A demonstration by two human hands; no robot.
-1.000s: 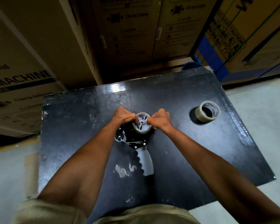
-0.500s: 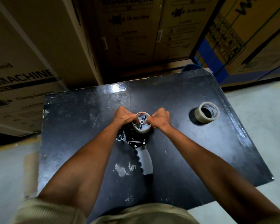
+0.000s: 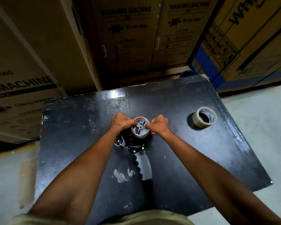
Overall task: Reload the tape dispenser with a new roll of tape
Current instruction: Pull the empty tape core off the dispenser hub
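Observation:
A black tape dispenser [image 3: 133, 144] with a grey handle [image 3: 144, 166] lies flat on the black table [image 3: 75, 130]. On its spoked hub sits a thin, nearly used-up tape roll [image 3: 140, 129]. My left hand [image 3: 121, 121] grips that roll from the left and my right hand [image 3: 158, 125] grips it from the right, fingers curled on its rim. A fuller roll of clear tape [image 3: 203, 117] stands on the table to the right, apart from both hands.
Large cardboard washing-machine boxes [image 3: 128, 38] stand close behind the table. A blue round object [image 3: 188, 73] peeks over the table's far edge. Pale floor [image 3: 258, 120] lies on both sides of the table.
Both hands stay on the roll at the hub, hardly moving. The view has shifted slightly.

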